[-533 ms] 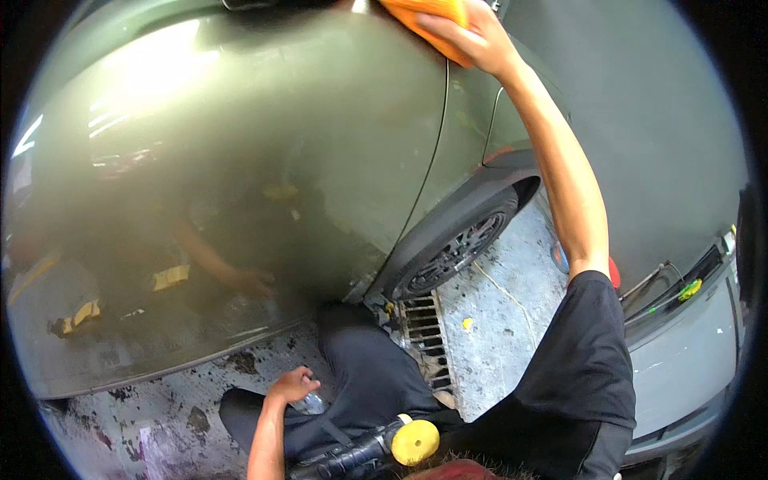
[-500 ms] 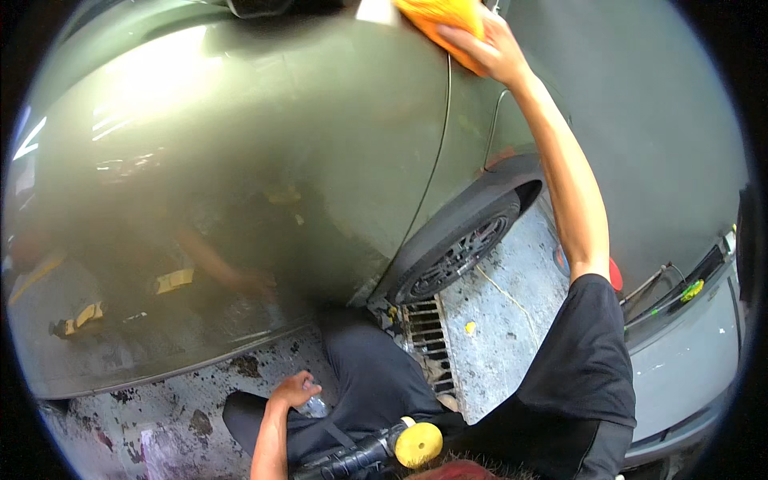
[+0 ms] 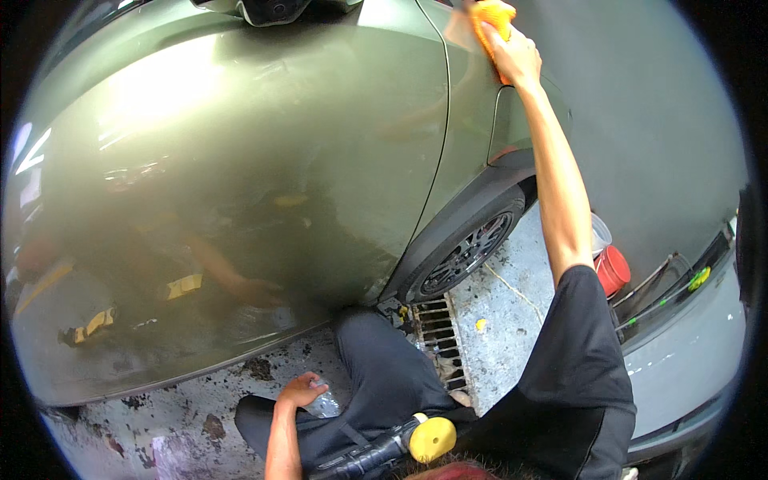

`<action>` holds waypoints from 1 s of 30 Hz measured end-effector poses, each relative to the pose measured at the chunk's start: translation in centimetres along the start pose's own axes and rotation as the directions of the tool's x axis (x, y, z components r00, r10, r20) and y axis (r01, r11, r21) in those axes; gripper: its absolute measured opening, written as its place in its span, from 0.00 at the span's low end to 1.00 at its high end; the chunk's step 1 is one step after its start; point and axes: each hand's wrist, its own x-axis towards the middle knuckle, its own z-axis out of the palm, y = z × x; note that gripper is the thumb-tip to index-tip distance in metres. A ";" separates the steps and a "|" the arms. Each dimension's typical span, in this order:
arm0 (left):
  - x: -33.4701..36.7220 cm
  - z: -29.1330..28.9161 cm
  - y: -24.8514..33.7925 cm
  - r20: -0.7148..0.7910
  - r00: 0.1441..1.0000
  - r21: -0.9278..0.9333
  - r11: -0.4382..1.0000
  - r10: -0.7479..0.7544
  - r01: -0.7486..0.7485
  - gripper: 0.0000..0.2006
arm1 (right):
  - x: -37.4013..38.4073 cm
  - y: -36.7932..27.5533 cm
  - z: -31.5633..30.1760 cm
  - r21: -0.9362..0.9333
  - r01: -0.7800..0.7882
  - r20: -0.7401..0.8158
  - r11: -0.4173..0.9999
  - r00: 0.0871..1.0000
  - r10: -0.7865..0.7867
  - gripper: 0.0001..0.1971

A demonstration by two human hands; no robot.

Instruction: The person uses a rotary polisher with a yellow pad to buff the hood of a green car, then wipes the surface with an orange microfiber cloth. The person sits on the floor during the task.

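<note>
1. Polisher [image 3: 382,452] w/ round yellow pad lies across the lap, nearest the camera, well below the car door [image 3: 240,200]. Neither hand touches it.
2. Left hand [image 3: 300,392] rests by the left knee, just under the door's bottom edge. Fingers curled round a small clear bottle [image 3: 324,404], gripping it loosely.
3. Black trousers [image 3: 376,376] folded in a crouch, knee close to the door's lower rear corner.
4. Floor drain grate [image 3: 436,336] sits rt of the knee, below the door's rear corner, beside the wheel [image 3: 468,252].
5. Wheel stands just behind the door, dark spokes, under a black arch.
6. Red bucket [image 3: 612,270] w/ a clear cup on top, well rt of the door, past the outstretched arm.
7. Door itself: olive green, glossy, reflects the crouching person.
8. Right hand [image 3: 516,60] reaches far up, past the door's rear seam, onto the rear panel near the window line. It clutches an orange cloth [image 3: 492,16] pressed flat to the paint; cloth is at the top of view, up and rt of the door.
</note>
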 end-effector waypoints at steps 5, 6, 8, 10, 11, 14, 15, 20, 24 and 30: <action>-1.2 -0.8 1.3 -0.080 0.997 -0.142 0.990 0.012 -0.024 0.34 | -5.0 -14.1 0.1 0.022 0.217 0.044 0.976 0.975 -0.218 0.32; -1.1 -0.5 0.6 -0.092 0.996 -0.166 0.986 0.008 -0.023 0.35 | -7.0 -18.4 -1.8 0.219 0.384 -0.012 0.897 0.920 -0.391 0.23; -1.4 -0.1 0.7 -0.088 0.996 -0.159 0.987 0.005 -0.019 0.34 | -6.6 -18.4 -2.7 0.343 0.442 0.053 0.829 0.872 -0.487 0.19; -0.8 0.2 1.5 -0.022 0.998 -0.075 0.995 0.064 -0.065 0.34 | -0.3 -4.6 1.0 -0.034 0.321 -0.104 0.947 0.941 -0.323 0.28; -0.7 0.6 1.8 -0.006 0.997 -0.061 0.995 0.078 -0.078 0.35 | 2.7 -3.0 -2.8 0.228 0.126 0.346 0.965 0.916 -0.201 0.29; -2.0 0.3 1.8 -0.082 0.993 -0.115 0.989 0.082 -0.091 0.35 | 1.3 -5.8 -2.3 0.218 0.060 0.369 0.974 0.919 -0.139 0.31; -2.2 0.2 1.6 -0.111 0.990 -0.124 0.987 0.087 -0.100 0.35 | -2.4 -8.8 1.9 -0.027 0.273 -0.064 0.961 0.959 -0.275 0.31; -1.7 1.1 1.3 -0.056 0.993 -0.123 0.986 0.107 -0.114 0.34 | -0.1 -8.3 -1.5 -0.008 -0.186 -0.031 0.983 0.982 0.185 0.33; -3.4 -0.4 2.6 -0.095 0.994 -0.125 0.990 0.055 -0.066 0.34 | -4.1 -15.9 -0.4 0.088 0.095 -0.059 0.992 0.994 -0.090 0.34; -3.6 0.2 1.5 -0.104 0.988 -0.110 0.986 0.115 -0.127 0.34 | 0.1 -8.1 -3.3 0.383 0.459 0.067 0.802 0.852 -0.519 0.19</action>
